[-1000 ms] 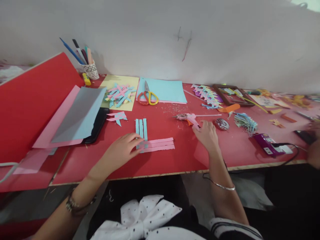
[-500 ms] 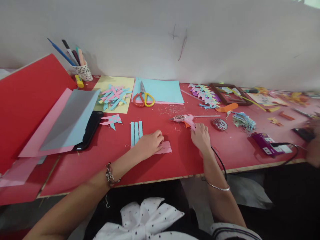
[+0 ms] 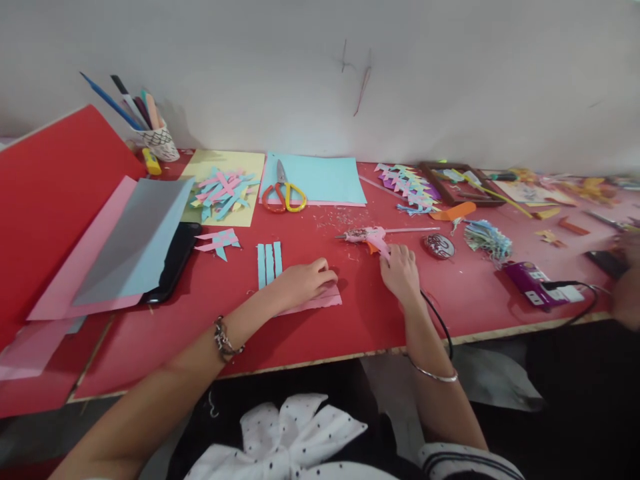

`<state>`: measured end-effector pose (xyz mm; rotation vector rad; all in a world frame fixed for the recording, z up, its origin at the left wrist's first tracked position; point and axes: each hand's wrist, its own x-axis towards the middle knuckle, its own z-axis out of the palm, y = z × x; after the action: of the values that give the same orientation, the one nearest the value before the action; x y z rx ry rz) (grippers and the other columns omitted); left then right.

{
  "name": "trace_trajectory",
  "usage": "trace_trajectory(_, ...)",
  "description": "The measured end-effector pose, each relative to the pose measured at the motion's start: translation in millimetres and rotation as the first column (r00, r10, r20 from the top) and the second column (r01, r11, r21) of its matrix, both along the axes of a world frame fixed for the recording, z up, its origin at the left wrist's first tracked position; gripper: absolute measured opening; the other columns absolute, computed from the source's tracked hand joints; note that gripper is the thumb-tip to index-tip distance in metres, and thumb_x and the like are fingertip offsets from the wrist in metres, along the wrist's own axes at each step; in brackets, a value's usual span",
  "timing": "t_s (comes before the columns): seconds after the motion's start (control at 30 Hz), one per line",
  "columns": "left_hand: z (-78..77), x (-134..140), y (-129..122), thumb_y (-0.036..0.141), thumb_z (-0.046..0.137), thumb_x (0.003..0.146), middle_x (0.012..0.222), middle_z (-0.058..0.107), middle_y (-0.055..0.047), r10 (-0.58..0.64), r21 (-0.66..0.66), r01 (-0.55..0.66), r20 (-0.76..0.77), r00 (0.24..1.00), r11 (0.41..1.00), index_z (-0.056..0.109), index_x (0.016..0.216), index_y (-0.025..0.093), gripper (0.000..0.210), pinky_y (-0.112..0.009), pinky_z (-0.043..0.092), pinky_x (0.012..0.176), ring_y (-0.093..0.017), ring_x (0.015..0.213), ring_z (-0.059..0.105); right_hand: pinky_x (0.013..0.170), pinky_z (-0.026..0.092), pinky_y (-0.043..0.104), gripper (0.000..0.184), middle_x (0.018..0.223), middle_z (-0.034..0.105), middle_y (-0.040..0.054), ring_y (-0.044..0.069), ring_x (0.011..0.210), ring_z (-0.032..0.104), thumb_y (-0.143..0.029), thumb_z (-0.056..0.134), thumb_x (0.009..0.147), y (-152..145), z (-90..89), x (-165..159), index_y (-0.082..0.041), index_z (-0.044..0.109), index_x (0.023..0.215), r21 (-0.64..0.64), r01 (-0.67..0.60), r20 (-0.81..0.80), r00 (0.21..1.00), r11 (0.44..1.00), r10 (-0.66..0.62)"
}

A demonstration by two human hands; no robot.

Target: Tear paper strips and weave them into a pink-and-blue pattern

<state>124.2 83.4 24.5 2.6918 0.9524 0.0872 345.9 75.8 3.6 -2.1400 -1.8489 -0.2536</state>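
Note:
My left hand (image 3: 309, 279) bends its fingers together over torn pink paper strips (image 3: 317, 303) on the red table, pressing or pinching them; its fingertips are partly hidden. Beside its wrist stand out several light-blue paper strips (image 3: 270, 262), side by side, their lower ends behind my forearm. My right hand (image 3: 401, 273) wraps round the handle of a pink hot glue gun (image 3: 367, 235), which lies with its nozzle to the left and a clear glue stick (image 3: 415, 230) out of its back. A small woven pink-and-blue paper piece (image 3: 220, 243) lies further left.
Scissors (image 3: 285, 190) rest on blue sheets (image 3: 325, 180). Cut strips (image 3: 225, 193) are heaped on yellow paper. A black phone (image 3: 177, 260) lies under sheets at left. To the right are a round decorated piece (image 3: 439, 246), a purple power box (image 3: 530, 283) and a co-worker's hand (image 3: 627, 293).
My left hand has shifted slightly to the right, and more of the pink strips shows below it. My right hand stays on the glue gun. The view has turned slightly.

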Motion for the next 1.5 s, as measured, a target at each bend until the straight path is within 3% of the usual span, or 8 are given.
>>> trace_trajectory(0.2, 8.6, -14.9, 1.3, 0.020, 0.041, 0.084, 0.093, 0.057, -0.002, -0.025, -0.003, 0.026, 0.081, 0.996, 1.000, 0.061, 0.088, 0.020, 0.020, -0.021, 0.038, 0.061, -0.010, 0.070, 0.056, 0.067, 0.039, 0.036, 0.025, 0.086, 0.056, 0.0161, 0.026, 0.082, 0.050, -0.020, 0.031, 0.079, 1.8, -4.9, 4.0, -0.012, 0.052, 0.091, 0.054, 0.017, -0.069, 0.998, 0.998, -0.014)
trace_trajectory(0.27, 14.1, -30.4, 0.2, 0.023, 0.040, 0.085, 0.086, 0.059, -0.002, -0.005, 0.017, 0.002, 0.185, 0.983, 1.000, 0.061, 0.084, 0.020, 0.022, -0.022, 0.039, 0.063, -0.011, 0.071, 0.056, 0.066, 0.040, 0.035, 0.028, 0.086, 0.057, 0.0155, 0.025, 0.078, 0.053, -0.020, 0.029, 0.080, 2.5, -3.3, 6.1, -0.012, 0.049, 0.097, 0.067, 0.065, -0.118, 0.991, 0.996, -0.057)
trace_trajectory(0.4, 21.3, -71.4, -8.0, 0.029, 0.033, 0.087, 0.080, 0.061, -0.002, 0.128, -0.001, -0.134, 0.300, 0.945, 0.991, 0.060, 0.078, 0.020, 0.030, -0.024, 0.041, 0.063, -0.012, 0.073, 0.057, 0.069, 0.042, 0.035, 0.033, 0.096, 0.058, 0.0160, 0.024, 0.085, 0.055, -0.020, 0.027, 0.079, -0.1, 5.0, 4.0, -0.014, 0.043, 0.108, 0.108, 0.087, -0.245, 0.968, 0.990, -0.058)
trace_trajectory(0.53, 23.0, -105.5, -22.5, 0.033, 0.036, 0.086, 0.075, 0.061, 0.000, 0.286, -0.055, -0.285, 0.344, 0.894, 0.957, 0.057, 0.073, 0.021, 0.027, -0.023, 0.044, 0.065, -0.012, 0.070, 0.057, 0.077, 0.042, 0.037, 0.042, 0.109, 0.054, 0.0194, 0.026, 0.101, 0.051, -0.034, 0.033, 0.080, -14.9, 13.5, -13.2, -0.010, 0.040, 0.115, 0.159, -0.043, -0.244, 0.966, 0.986, 0.081)
trace_trajectory(0.63, 22.2, -118.6, -33.6, 0.029, 0.040, 0.084, 0.078, 0.060, 0.001, 0.385, -0.120, -0.367, 0.355, 0.852, 0.922, 0.054, 0.074, 0.021, 0.020, -0.022, 0.045, 0.069, -0.010, 0.072, 0.056, 0.071, 0.044, 0.035, 0.050, 0.108, 0.055, 0.0170, 0.026, 0.097, 0.053, -0.046, 0.042, 0.078, -31.6, 17.9, -32.2, -0.013, 0.041, 0.116, 0.126, -0.124, -0.174, 0.974, 0.984, 0.145)
trace_trajectory(0.87, 13.0, -126.1, -47.7, 0.025, 0.044, 0.082, 0.078, 0.060, 0.001, 0.486, -0.133, -0.477, 0.419, 0.767, 0.869, 0.054, 0.074, 0.021, 0.013, -0.023, 0.046, 0.072, -0.011, 0.074, 0.057, 0.060, 0.042, 0.028, 0.043, 0.092, 0.059, 0.0102, 0.021, 0.080, 0.057, -0.047, 0.042, 0.082, -53.6, 20.0, -60.5, -0.016, 0.050, 0.110, -0.016, -0.261, -0.010, 0.965, 0.965, 0.261)
trace_trajectory(1.03, 2.5, -133.6, -51.1, 0.027, 0.045, 0.081, 0.079, 0.063, 0.002, 0.534, -0.130, -0.544, 0.471, 0.702, 0.829, 0.056, 0.073, 0.021, 0.014, -0.024, 0.047, 0.073, -0.011, 0.073, 0.058, 0.059, 0.041, 0.027, 0.043, 0.089, 0.058, 0.0099, 0.020, 0.076, 0.055, -0.046, 0.034, 0.086, -54.8, 12.7, -64.1, -0.014, 0.051, 0.110, -0.004, -0.310, 0.061, 0.949, 0.951, 0.310)
trace_trajectory(1.5, -3.7, -141.1, -50.1, 0.026, 0.048, 0.077, 0.072, 0.062, 0.000, 0.494, -0.126, -0.523, 0.567, 0.659, 0.843, 0.061, 0.069, 0.022, 0.015, -0.022, 0.048, 0.065, -0.011, 0.066, 0.058, 0.055, 0.037, 0.026, 0.045, 0.074, 0.058, 0.0076, 0.018, 0.066, 0.052, -0.041, 0.022, 0.091, -55.9, 9.2, -75.3, -0.014, 0.054, 0.106, 0.092, -0.389, 0.159, 0.915, 0.917, 0.372)
